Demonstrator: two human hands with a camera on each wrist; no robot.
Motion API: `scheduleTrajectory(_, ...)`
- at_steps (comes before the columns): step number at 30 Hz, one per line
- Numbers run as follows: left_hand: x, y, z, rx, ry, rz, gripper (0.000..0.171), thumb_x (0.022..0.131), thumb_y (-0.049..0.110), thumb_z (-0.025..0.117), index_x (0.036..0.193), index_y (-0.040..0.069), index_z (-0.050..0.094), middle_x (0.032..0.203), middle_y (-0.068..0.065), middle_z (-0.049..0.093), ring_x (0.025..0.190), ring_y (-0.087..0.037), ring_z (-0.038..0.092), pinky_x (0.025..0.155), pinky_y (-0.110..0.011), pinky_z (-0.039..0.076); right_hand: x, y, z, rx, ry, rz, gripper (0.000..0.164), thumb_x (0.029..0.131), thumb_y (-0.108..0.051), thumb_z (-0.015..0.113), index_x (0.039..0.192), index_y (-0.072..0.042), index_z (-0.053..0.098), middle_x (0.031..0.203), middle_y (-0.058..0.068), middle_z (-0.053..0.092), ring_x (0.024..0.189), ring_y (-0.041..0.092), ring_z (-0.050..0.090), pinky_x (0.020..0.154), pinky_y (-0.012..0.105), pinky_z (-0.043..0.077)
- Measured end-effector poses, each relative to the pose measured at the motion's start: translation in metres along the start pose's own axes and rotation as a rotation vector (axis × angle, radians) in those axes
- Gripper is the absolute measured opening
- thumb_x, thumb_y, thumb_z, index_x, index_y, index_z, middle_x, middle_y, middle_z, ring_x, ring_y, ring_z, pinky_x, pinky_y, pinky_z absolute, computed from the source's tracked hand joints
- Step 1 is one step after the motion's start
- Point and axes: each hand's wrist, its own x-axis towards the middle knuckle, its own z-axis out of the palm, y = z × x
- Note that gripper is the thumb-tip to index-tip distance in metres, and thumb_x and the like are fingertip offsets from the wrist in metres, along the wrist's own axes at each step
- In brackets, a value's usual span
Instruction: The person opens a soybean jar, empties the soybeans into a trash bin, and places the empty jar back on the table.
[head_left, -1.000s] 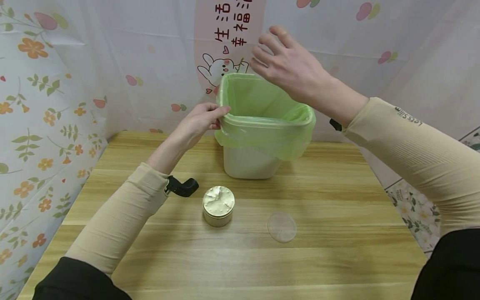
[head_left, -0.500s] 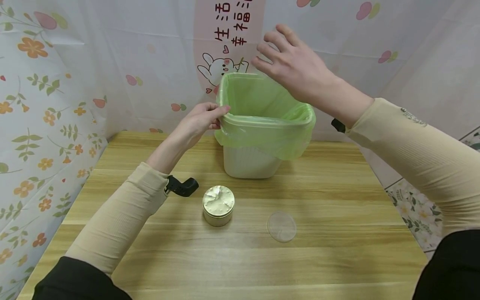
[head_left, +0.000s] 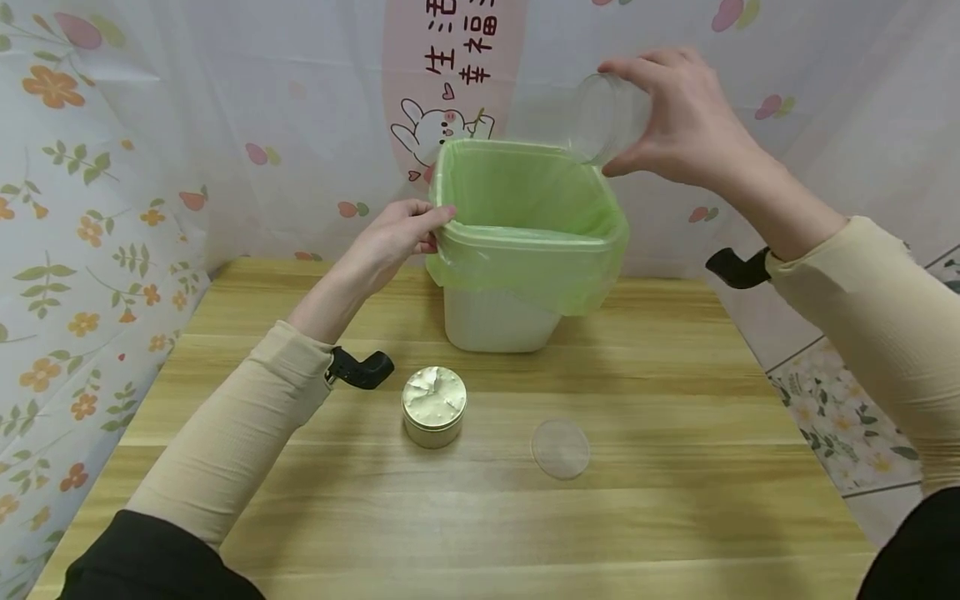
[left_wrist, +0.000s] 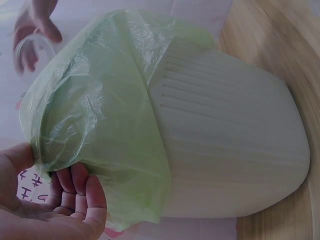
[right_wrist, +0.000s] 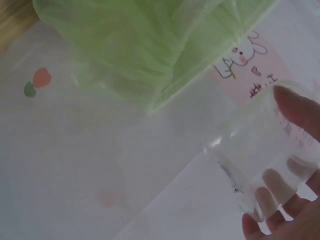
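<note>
My left hand (head_left: 392, 240) pinches the left rim of a white trash bin (head_left: 498, 321), thumb on top and fingers underneath. A green plastic bag (head_left: 532, 275) lines the bin and hangs over its rim. Above the bin's right back corner, my right hand (head_left: 693, 121) grips a clear see-through jar (head_left: 600, 117), tipped on its side with one end facing left. The right wrist view shows the jar (right_wrist: 255, 145) between thumb and fingers, with small dark specks along its edge. On the table stand a round gold tin (head_left: 433, 408) with a crumpled gold top and, flat beside it, a clear disc (head_left: 560, 450).
The wooden table (head_left: 480, 533) reaches from near my body to a printed curtain (head_left: 315, 100) at the back. The bin stands close to that curtain. Floral tiles (head_left: 847, 408) show past the table's right edge.
My right hand has moved right and turned, bringing the tipped jar into sight; earlier the hand hid it. My left hand keeps its hold on the rim. The view has shifted slightly.
</note>
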Motion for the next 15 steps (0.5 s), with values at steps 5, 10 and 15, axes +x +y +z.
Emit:
scheduleTrajectory(5, 0.002, -0.001, 0.003, 0.0, -0.004, -0.006, 0.026, 0.106, 0.033, 0.056, 0.113, 0.008, 0.053, 0.099, 0.001, 0.053, 0.092, -0.013, 0.053, 0.101, -0.03, 0.046, -0.035, 0.031, -0.007, 0.255, -0.025, 0.257, 0.1, 0.075, -0.024, 0.092, 0.159, -0.033, 0.038, 0.161, 0.001, 0.045, 0.152, 0.031, 0.031, 0.125, 0.059, 0.025)
scheduleTrajectory(10, 0.002, -0.003, 0.002, 0.002, -0.007, 0.004, 0.026, 0.106, 0.032, 0.056, 0.114, 0.008, 0.054, 0.101, 0.002, 0.055, 0.094, -0.013, 0.053, 0.104, -0.03, 0.046, -0.074, 0.053, -0.002, 0.494, -0.007, 0.414, 0.096, 0.076, -0.016, 0.093, 0.154, -0.04, 0.042, 0.149, -0.016, 0.054, 0.13, 0.017, 0.046, 0.101, 0.023, 0.044)
scheduleTrajectory(15, 0.003, -0.003, 0.0, 0.009, 0.001, 0.015, 0.026, 0.107, 0.032, 0.055, 0.115, 0.007, 0.054, 0.101, 0.002, 0.057, 0.095, -0.013, 0.055, 0.109, -0.034, 0.045, -0.112, 0.067, 0.012, 0.61, 0.061, 0.425, 0.092, 0.074, -0.004, 0.092, 0.15, -0.031, 0.049, 0.136, -0.017, 0.06, 0.103, 0.009, 0.052, 0.073, 0.012, 0.044)
